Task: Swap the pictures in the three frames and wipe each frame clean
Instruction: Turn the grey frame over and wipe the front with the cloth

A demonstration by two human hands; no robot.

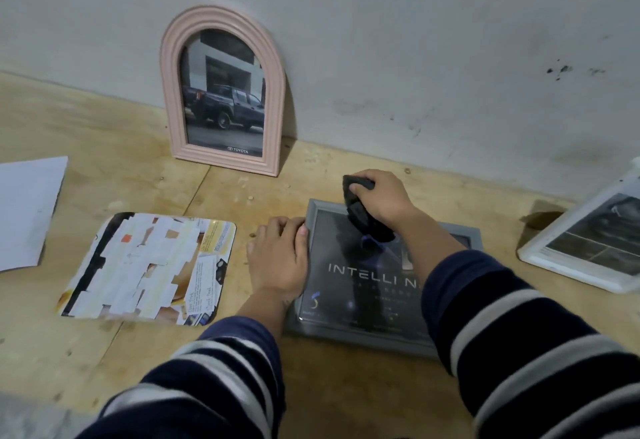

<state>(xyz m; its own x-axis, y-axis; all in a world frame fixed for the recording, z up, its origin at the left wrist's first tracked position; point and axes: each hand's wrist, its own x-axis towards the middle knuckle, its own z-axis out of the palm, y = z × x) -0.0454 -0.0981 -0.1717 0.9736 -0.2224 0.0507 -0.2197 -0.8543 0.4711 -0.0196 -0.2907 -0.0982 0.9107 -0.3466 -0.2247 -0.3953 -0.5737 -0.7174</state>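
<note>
Grey rectangular picture frame point(363, 329) lies flat at lower centre of the plywood bench point(104, 127); the left hand point(277, 258) presses its edge, likely steadying it, while the right hand point(381, 203) clutches a dark cloth point(363, 220) against the glass.

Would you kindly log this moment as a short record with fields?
Surface: wooden table
Grey frame: lying flat
Right hand: grips dark cloth on the grey frame's glass
Left hand: rests on its left edge
Pink arched frame: upright against wall, truck picture
White frame: far right, tilted
Loose picture: flat, left
</note>
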